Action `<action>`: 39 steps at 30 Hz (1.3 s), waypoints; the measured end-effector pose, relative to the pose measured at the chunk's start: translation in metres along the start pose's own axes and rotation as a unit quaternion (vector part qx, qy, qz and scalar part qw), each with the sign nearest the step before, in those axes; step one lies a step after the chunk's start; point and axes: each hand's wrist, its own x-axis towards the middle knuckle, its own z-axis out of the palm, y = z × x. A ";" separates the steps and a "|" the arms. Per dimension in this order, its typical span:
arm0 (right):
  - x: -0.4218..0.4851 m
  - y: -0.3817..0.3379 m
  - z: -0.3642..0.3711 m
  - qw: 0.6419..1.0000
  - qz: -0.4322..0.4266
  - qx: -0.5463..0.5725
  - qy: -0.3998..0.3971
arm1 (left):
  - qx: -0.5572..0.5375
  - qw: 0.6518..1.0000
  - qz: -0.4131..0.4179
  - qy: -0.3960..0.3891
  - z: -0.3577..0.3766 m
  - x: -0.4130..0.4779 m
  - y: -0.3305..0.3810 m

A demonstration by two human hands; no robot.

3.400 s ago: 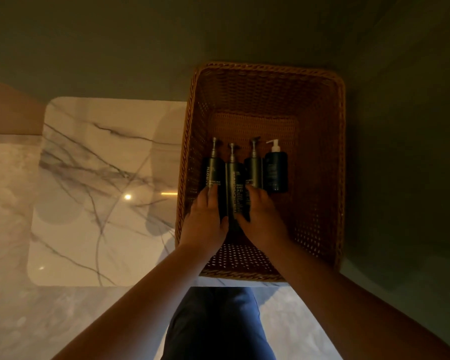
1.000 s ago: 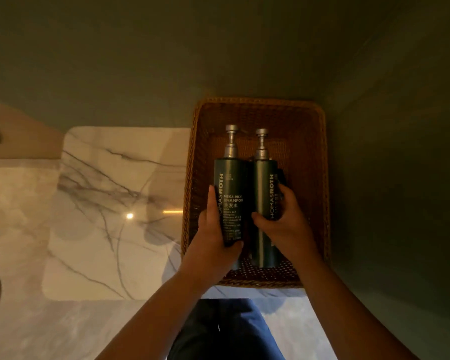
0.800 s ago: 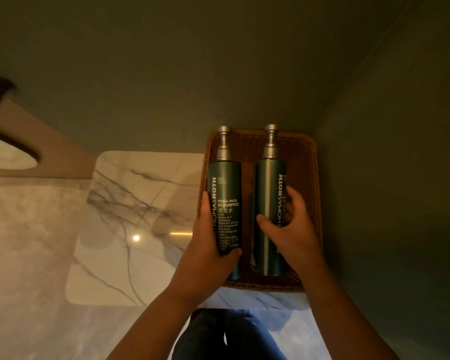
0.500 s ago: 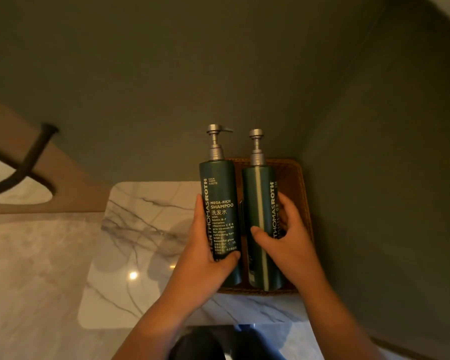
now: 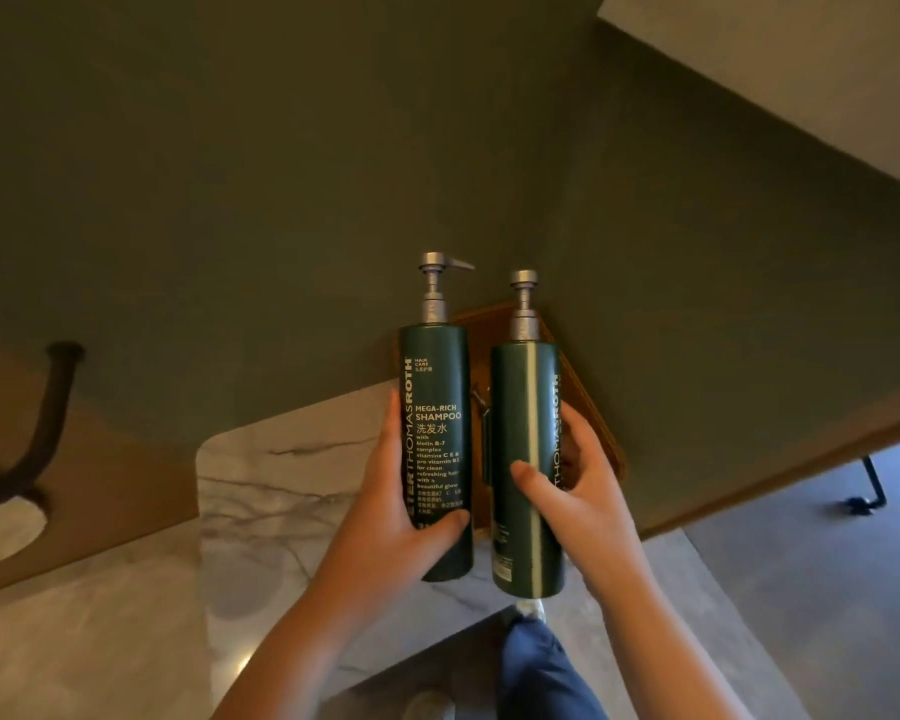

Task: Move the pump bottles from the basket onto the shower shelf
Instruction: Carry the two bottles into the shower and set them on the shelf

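I hold two tall dark green pump bottles upright in front of me. My left hand (image 5: 391, 517) grips the shampoo bottle (image 5: 435, 387), label facing me, spout pointing right. My right hand (image 5: 575, 491) grips the second green bottle (image 5: 523, 407), its label turned to the right. Both are lifted well above the brown wicker basket (image 5: 588, 423), which is mostly hidden behind them in the corner of the green walls. Part of another dark bottle (image 5: 484, 433) shows in the gap between the two held ones, down in the basket.
A white marble slab (image 5: 281, 491) with grey veins lies left of the basket. A dark curved pipe (image 5: 48, 407) comes out of the wall at far left. Grey floor (image 5: 827, 589) and a thin black bracket (image 5: 871, 485) show at right. My blue trouser leg (image 5: 541, 667) is below.
Both hands went from reaching into the basket to gripping one bottle each and lifting them up out of it. The view tilted up, so the basket has shrunk behind the bottles.
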 end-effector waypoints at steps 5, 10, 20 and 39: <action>-0.055 0.010 0.008 0.997 0.018 -0.007 0.077 | -0.002 0.997 -0.011 -0.077 -0.003 -0.024 -0.004; -0.101 0.021 -0.014 0.987 0.031 -0.001 0.159 | 0.035 0.989 -0.003 -0.147 0.022 -0.036 -0.005; -0.226 0.039 -0.068 0.947 0.034 0.014 0.319 | 0.043 0.943 0.020 -0.329 0.118 -0.086 0.014; -0.731 0.131 -0.105 0.697 0.114 0.073 0.705 | 0.090 0.741 0.121 -0.654 0.365 -0.450 0.044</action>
